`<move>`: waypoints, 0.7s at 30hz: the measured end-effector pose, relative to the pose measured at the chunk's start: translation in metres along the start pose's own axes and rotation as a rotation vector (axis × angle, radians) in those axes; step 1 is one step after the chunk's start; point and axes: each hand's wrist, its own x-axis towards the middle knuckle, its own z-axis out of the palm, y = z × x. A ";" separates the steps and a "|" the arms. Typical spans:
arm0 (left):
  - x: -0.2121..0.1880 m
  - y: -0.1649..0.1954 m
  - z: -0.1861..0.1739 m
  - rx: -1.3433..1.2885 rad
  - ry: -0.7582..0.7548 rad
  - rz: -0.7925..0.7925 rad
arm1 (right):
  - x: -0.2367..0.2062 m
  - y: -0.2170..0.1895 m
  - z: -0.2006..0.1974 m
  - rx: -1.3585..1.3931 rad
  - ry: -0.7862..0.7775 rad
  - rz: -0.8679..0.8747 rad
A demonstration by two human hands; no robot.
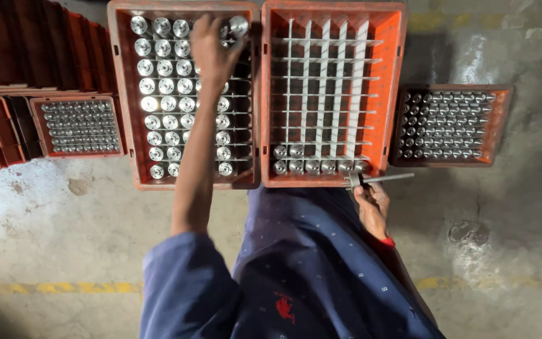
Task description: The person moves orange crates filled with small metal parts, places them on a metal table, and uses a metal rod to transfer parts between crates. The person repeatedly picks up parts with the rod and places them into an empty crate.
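The left hand [211, 47] and forearm hide several metal parts [164, 85] beneath; stacked crates [26, 44] run off the left edge.

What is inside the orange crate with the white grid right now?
The orange crate holds a white divider grid, its cells mostly empty. Shiny metal cylinders fill the nearest row, with two more behind at the left. The right hand holds a metal tool at the rim.

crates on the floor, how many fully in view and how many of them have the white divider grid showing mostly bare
orange crates packed with metal parts: 3
orange crate with mostly bare white grid: 1
total: 4
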 end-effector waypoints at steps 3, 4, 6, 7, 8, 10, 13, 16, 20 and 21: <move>-0.041 0.014 -0.036 -0.297 0.259 0.191 | 0.003 -0.014 -0.001 0.077 -0.084 0.021; -0.062 0.025 -0.041 -0.490 0.281 0.094 | 0.008 -0.020 0.005 0.035 -0.091 0.029; -0.094 0.054 -0.034 -0.762 0.136 -0.232 | 0.021 -0.036 0.025 -0.047 -0.112 0.050; -0.111 0.070 -0.029 -0.841 -0.036 -0.468 | 0.025 -0.045 0.036 -0.082 -0.147 0.021; -0.128 0.086 -0.022 -0.891 -0.107 -0.574 | 0.030 -0.054 0.048 -0.119 -0.183 -0.006; -0.166 0.123 -0.011 -0.859 -0.144 -0.544 | 0.040 -0.076 0.069 -0.167 -0.255 -0.060; -0.220 0.165 -0.008 -0.689 -0.329 -0.610 | 0.046 -0.106 0.089 -0.181 -0.341 -0.091; -0.255 0.192 -0.003 -0.454 -0.198 -0.367 | 0.047 -0.121 0.099 -0.190 -0.426 -0.101; -0.274 0.203 0.006 -0.357 -0.280 -0.374 | 0.045 -0.114 0.097 -0.237 -0.571 -0.220; -0.275 0.204 0.008 -0.321 -0.330 -0.382 | 0.046 -0.110 0.094 -0.242 -0.598 -0.263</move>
